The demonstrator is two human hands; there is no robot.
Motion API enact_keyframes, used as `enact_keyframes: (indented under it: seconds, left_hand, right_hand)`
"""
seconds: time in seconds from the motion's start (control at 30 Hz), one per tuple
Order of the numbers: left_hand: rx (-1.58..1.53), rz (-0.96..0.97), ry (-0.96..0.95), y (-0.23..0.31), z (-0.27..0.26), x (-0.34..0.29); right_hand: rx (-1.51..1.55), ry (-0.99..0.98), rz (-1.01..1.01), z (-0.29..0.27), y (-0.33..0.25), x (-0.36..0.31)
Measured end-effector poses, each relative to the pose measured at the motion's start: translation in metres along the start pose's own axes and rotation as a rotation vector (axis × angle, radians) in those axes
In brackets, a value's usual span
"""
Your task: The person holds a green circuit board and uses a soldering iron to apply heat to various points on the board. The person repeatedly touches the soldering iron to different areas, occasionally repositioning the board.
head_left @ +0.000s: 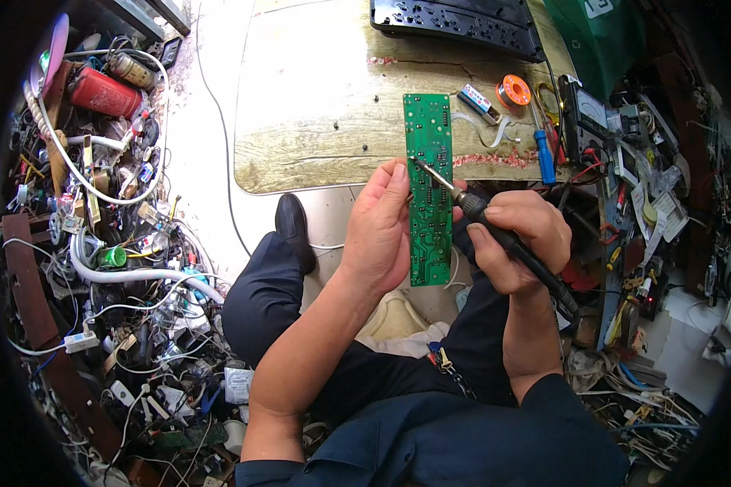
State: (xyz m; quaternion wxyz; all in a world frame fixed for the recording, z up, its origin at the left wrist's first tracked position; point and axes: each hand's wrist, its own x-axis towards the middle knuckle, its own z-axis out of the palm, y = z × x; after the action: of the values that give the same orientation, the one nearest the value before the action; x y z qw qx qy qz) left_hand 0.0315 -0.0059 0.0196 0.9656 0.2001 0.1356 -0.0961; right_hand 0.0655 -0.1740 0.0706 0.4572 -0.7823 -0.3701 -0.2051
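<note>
My left hand (383, 223) grips a long green circuit board (430, 235) by its left edge, above my lap and partly over the table's near edge. The board stands lengthwise, its far end reaching over the wood. My right hand (521, 239) is closed around the black handle of a soldering iron (481, 209). The iron's metal tip meets or nearly meets the board near its left edge, just beside my left fingertips; whether it touches I cannot tell. Some left fingers are hidden behind the board.
On the wooden table (300, 97) lie a black plastic panel (463, 28), an orange solder spool (513, 91), a small cylinder (477, 101) and a blue screwdriver (546, 154). A meter (589, 109) stands at the right. Heaped parts and cables (138, 325) crowd the left.
</note>
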Motion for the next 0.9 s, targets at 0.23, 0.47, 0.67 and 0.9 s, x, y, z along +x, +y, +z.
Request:
enact_keyframes:
  seconds: [0.23, 0.47, 0.67, 0.9]
  left_hand:
    - [0.006, -0.004, -0.029, -0.002, -0.0062, 0.0]
    - [0.001, -0.002, 0.027, -0.0012, 0.0013, -0.0024]
    - [0.003, -0.029, 0.019, 0.0003, 0.0026, -0.0027]
    - [-0.042, -0.057, 0.018, -0.0001, -0.0015, -0.0015]
  right_hand:
    - [0.006, -0.026, -0.007, -0.0009, 0.0004, 0.0009]
    - [0.018, 0.004, 0.017, -0.0041, -0.0025, 0.0007]
    - [0.019, 0.012, 0.018, -0.0023, 0.0013, -0.001]
    - [0.036, 0.03, 0.062, -0.0008, 0.0011, -0.0038]
